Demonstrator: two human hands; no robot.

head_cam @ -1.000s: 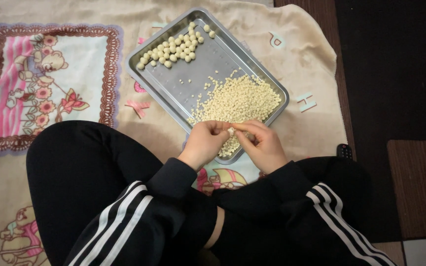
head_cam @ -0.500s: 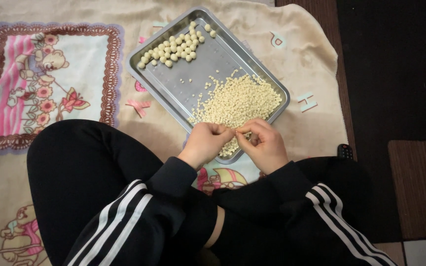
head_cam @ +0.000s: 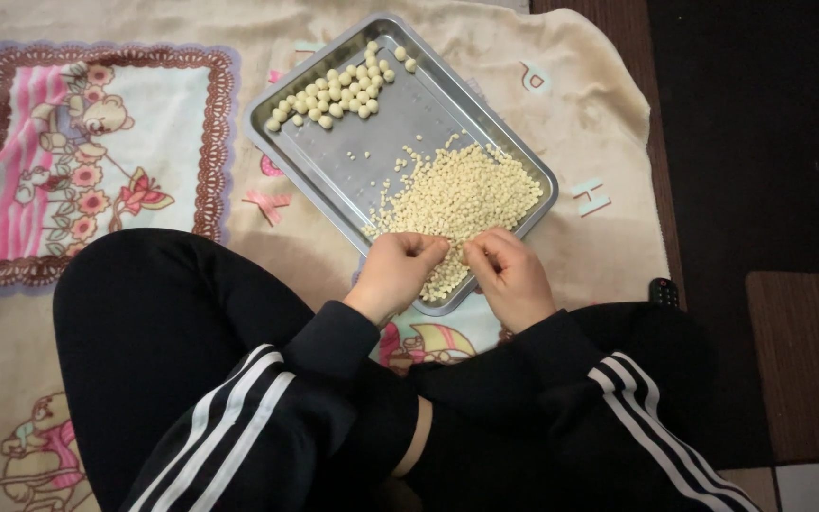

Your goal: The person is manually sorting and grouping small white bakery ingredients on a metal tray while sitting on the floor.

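Fingertips pinched together, the left hand [head_cam: 398, 273] and right hand [head_cam: 512, 275] meet over the near edge of a heap of small pale pellets [head_cam: 457, 199] — both curled closed, though what each pinches is too small to tell. The heap fills the five o'clock corner of a metal tray [head_cam: 372, 152], spilling toward its middle. At the tray's eleven o'clock corner sits a cluster of rounded pale balls [head_cam: 338, 90] — well apart from the heap. The tray rests tilted on a beige blanket [head_cam: 561, 123] printed with a framed bear picture at nine o'clock. Black sleeves with white stripes and crossed legs fill the foreground.
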